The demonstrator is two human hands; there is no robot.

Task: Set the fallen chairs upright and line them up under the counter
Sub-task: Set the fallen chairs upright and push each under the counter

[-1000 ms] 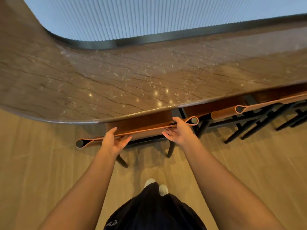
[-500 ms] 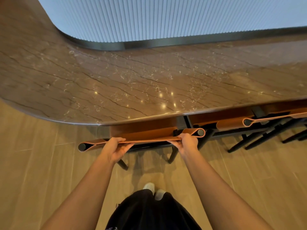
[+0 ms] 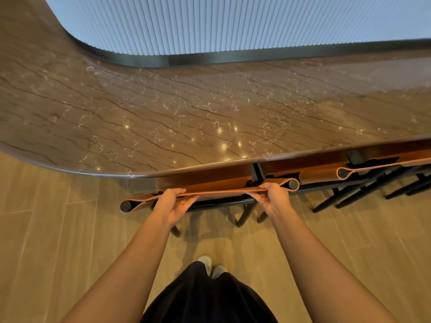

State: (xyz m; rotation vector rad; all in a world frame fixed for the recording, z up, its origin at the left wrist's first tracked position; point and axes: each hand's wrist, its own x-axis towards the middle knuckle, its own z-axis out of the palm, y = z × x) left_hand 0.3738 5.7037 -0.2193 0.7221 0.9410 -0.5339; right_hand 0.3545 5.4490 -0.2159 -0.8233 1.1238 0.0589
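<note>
Counter (image 3: 210, 113) of veined stone, ribbed wall (image 3: 233, 22) behind, plank floor (image 3: 46, 241), left hand (image 3: 173, 203) and right hand (image 3: 271, 197) curled round chair back (image 3: 217, 186).

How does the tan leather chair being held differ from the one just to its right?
The held tan leather chair is gripped by the left hand and right hand; the neighbouring tan leather chair is untouched. The held one sits further out from the brown marble counter; the neighbour is tucked closer. Both stand upright on black legs.

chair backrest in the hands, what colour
Orange-tan and leather-like; the backrest shows best in the head view.
</note>
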